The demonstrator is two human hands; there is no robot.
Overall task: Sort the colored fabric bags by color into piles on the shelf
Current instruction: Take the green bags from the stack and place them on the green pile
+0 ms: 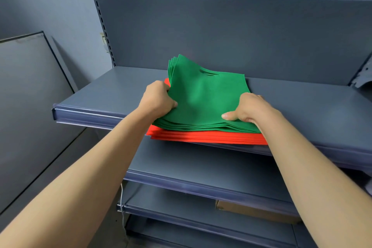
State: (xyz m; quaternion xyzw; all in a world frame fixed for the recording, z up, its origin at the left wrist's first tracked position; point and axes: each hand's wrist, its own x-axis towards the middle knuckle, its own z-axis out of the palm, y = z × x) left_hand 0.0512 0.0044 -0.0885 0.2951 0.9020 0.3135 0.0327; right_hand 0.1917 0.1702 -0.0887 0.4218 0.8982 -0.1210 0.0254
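Green bags (203, 98), fingers of left hand (157, 97) and right hand (251, 109) gripping them, lie atop red bags (201, 138) on the shelf (100, 94).

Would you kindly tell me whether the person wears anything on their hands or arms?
Nothing shows: the left hand and right hand have no gloves, rings or watch. The left arm and right arm are uncovered to the frame's edge, with no sleeve in view.
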